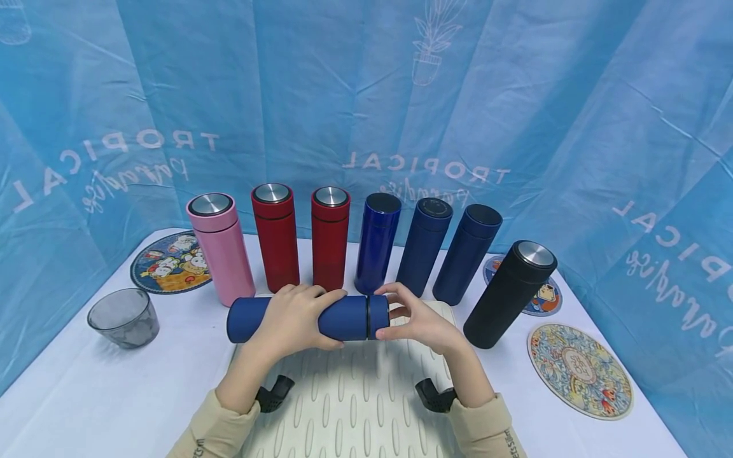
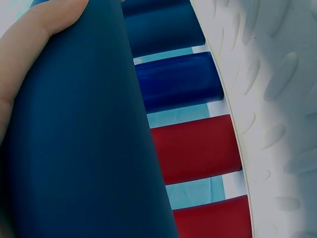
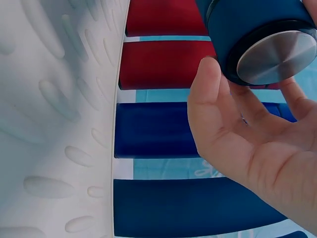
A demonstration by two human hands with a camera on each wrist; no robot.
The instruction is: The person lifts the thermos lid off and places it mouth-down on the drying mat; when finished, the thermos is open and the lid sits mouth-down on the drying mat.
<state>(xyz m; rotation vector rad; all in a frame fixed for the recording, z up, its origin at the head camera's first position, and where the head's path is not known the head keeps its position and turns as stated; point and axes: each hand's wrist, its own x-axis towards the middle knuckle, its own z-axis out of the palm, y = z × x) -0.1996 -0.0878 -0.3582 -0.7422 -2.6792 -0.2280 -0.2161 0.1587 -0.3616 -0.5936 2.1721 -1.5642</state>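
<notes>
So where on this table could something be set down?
Bare tabletop lies between the grey bowl and left sleeve, and between the right sleeve and floral disc. The mat is bare between the sleeves. Crowded: the bottle row behind the held blue bottle.

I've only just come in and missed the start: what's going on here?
Someone's left hand grips a matte blue bottle held sideways above a white textured mat, while their right hand pinches its lid, which is on. Seven other bottles stand upright around the mat's far side.

Matt blue bottle [image 1: 350,318], metal-topped lid [image 3: 277,57]
</notes>
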